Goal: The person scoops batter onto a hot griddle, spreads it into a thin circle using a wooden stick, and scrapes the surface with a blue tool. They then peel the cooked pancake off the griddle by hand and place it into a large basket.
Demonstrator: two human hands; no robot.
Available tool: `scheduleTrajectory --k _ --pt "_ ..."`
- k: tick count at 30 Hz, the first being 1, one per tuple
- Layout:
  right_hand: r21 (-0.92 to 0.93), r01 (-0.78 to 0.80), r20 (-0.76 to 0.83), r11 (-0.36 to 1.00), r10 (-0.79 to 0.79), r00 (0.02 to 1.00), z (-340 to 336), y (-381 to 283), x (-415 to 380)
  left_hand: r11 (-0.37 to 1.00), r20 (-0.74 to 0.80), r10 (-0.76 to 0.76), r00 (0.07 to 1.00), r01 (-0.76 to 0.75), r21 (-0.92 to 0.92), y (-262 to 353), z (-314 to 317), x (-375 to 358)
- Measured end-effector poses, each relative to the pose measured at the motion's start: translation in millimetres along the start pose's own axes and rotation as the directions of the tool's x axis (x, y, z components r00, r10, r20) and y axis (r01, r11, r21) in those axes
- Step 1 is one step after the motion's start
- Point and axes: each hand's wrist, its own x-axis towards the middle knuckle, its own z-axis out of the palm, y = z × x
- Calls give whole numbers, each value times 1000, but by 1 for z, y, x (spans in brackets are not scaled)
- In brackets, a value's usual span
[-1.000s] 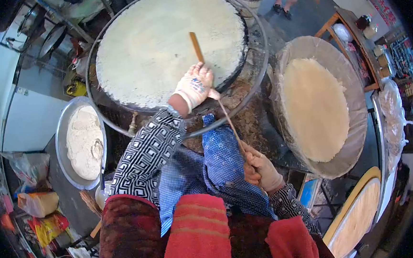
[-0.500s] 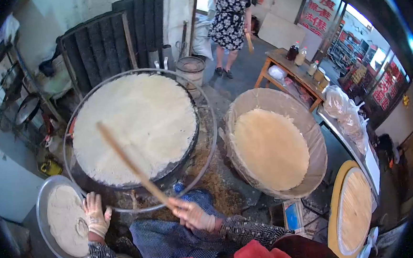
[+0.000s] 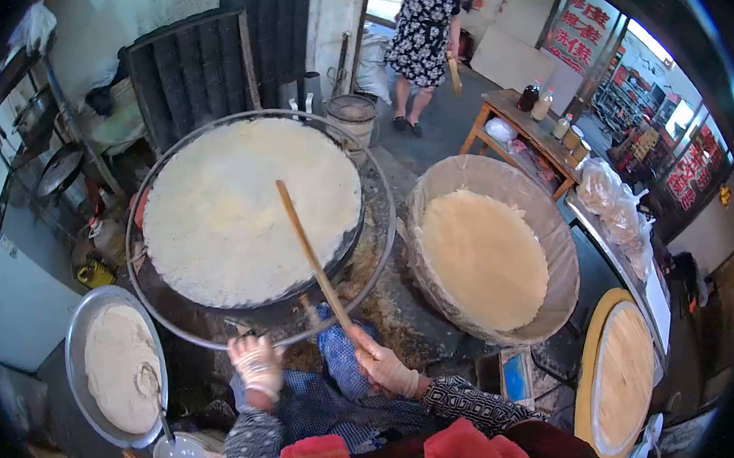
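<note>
The right hand point(image 3: 385, 365) is clamped round the lower end of a long wooden stick point(image 3: 311, 252), just below the griddle point(image 3: 255, 211). The stick slants up over the griddle's near rim, its tip above the big white pancake point(image 3: 238, 204). The gloved left hand point(image 3: 257, 364) sits at the griddle's front edge, fingers loosely curled, holding nothing. Left of the griddle is a bowl of batter point(image 3: 117, 366); right of it, a lined basket point(image 3: 492, 250) with finished pancakes.

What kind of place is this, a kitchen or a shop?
Probably a small street-side pancake shop. A huge round griddle carries a thin white pancake, finished sheets lie stacked in a lined basket, and the right hand holds a long wooden stick.
</note>
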Motion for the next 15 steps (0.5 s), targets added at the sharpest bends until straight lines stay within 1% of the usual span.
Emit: scheduleTrajectory --k 1,2,3,4,5,6,7,8,9,10,11,12,13,14,15 --pt "-5 -10 18 1000 10 1000 4 15 3 998 -12 -44 999 44 -47 28 3 0" --pt "-145 228 66 963 -221 973 12 30 12 995 -102 -26 994 16 -95 57 6 2" --pt "-262 458 143 850 -435 889 17 37 17 990 -195 -9 981 -18 -137 77 12 3" --pt "-125 125 197 984 -99 975 20 -7 -1 970 -96 104 990 -123 -211 86 26 3" --pt "-133 124 217 983 -94 972 14 -5 -1 931 -5 224 975 -215 -296 95 36 0" --pt "-252 331 219 910 -280 935 7 -1 -1 818 56 309 949 -235 -525 102 -6 -19" --pt "-357 517 239 778 -459 856 -1 2 0 823 55 300 952 -229 -520 104 -26 -25" --pt "-241 396 123 886 -376 918 -10 0 -6 822 -125 234 964 -265 -504 100 -40 -28" --pt "-218 430 83 876 -422 903 -22 7 -8 824 -297 168 940 -299 -481 94 -47 -30" --pt "-228 429 82 874 -422 903 -34 9 -16 833 -348 188 918 -337 -439 85 -53 -19" --pt "-240 426 79 872 -419 904 -42 9 -25 853 -384 235 893 -378 -358 76 -62 -1" --pt "-238 424 81 874 -417 905 -45 12 -34 867 -315 270 910 -372 -331 74 -82 22" --pt "-255 408 59 877 -407 911 -47 17 -42 868 -287 329 900 -408 -284 69 -87 45" --pt "-273 389 37 880 -394 918 -48 19 -49 876 -208 389 897 -430 -217 69 -90 70" --pt "-275 381 41 883 -385 922 -47 12 -55 837 -229 471 852 -513 -189 68 -84 94"
